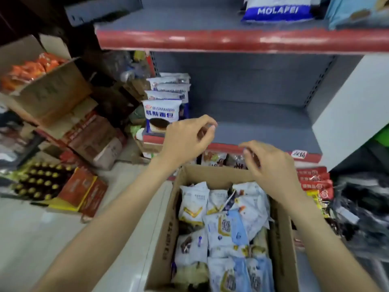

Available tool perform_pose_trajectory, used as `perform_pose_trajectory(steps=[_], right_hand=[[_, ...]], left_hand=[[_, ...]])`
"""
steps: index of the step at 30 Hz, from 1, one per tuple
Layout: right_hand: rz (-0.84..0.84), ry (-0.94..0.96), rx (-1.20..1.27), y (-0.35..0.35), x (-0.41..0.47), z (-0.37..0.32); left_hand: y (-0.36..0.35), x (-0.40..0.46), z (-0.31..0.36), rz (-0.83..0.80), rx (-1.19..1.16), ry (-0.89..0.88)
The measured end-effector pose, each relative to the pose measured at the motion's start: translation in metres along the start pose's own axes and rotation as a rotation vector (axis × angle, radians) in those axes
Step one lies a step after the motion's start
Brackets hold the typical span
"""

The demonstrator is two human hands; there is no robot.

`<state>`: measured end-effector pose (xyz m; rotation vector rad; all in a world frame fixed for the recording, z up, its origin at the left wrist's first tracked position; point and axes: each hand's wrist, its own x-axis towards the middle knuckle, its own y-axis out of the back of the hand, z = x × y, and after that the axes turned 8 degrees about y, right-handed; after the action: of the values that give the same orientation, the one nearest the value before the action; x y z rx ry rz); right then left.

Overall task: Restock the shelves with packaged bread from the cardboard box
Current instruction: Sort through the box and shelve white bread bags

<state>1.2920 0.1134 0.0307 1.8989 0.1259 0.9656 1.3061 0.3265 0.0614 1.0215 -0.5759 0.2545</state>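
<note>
A: What could go wrong from here?

B: Both hands are up over the far end of the cardboard box (166, 234), and neither holds a packet. The left hand (185, 140) has its fingers curled with the tips close together on nothing; the right hand (271, 163) looks the same, loosely curled and empty. My guess is the risk comes at the next pick: the packaged bread (223, 226) lies heaped and overlapping, so pulling one packet could drag a neighbour over the box wall.

A: And on the shelf?

B: The stack of bread packets (163, 111) at the left end of the middle shelf (263, 127) stands on edge, leaning back in a row. A careless push beside it could tip the front one off the red lip. The rest of that shelf is bare.

A: What is in the containers?

B: The box is nearly full of white and pale blue bread packets. To the left, an open carton of orange packets (31, 70) sits on other cartons, and a tray of dark bottles (42, 182) rests on the floor
</note>
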Motion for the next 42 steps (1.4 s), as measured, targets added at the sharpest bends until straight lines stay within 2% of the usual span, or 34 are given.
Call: perform_pose_trajectory(steps=[3, 7, 10, 15, 17, 19, 21, 26, 31, 34, 38, 40, 42], right_hand=[[-0.393, -0.142, 0.101, -0.036, -0.06, 0.008], [-0.715, -0.248, 0.181, -0.08, -0.136, 0.014], [-0.811, -0.393, 0.295, -0.114, -0.184, 0.015], [-0.816, -0.693, 0.33, -0.169, -0.238, 0.024], [-0.822, -0.769, 0.305, -0.19, -0.25, 0.028], [-0.869, -0.805, 0.272, -0.209, -0.262, 0.032], [-0.935, -0.866, 0.261, -0.223, -0.274, 0.033], [-1.111, -1.021, 0.329, -0.235, -0.317, 0.027], [-1.196, -0.923, 0.259, -0.233, -0.328, 0.019], [-1.123, -0.901, 0.324, -0.233, -0.321, 0.017], [-1.035, -0.858, 0.365, -0.224, -0.314, 0.007], [-0.924, -0.861, 0.372, -0.217, -0.311, 0.003], [-0.809, -0.907, 0.369, -0.208, -0.304, 0.003]], left_hand=[[-0.02, -0.072, -0.024, -0.31, 0.102, 0.215], [-0.051, -0.169, -0.053, -0.622, 0.113, 0.437], [-0.08, -0.229, -0.068, -0.725, 0.028, 0.606], [-0.143, -0.292, -0.092, -0.822, -0.042, 0.917], [-0.17, -0.309, -0.1, -0.999, 0.047, 0.848], [-0.196, -0.321, -0.103, -1.217, 0.178, 0.685], [-0.218, -0.331, -0.103, -1.306, 0.259, 0.635], [-0.251, -0.354, -0.108, -1.233, 0.306, 0.674], [-0.257, -0.359, -0.106, -1.096, 0.298, 0.613], [-0.248, -0.355, -0.11, -1.081, 0.254, 0.588], [-0.228, -0.352, -0.116, -1.069, 0.1, 0.696], [-0.214, -0.349, -0.115, -0.93, -0.062, 0.84], [-0.197, -0.339, -0.108, -0.718, -0.305, 1.036]])
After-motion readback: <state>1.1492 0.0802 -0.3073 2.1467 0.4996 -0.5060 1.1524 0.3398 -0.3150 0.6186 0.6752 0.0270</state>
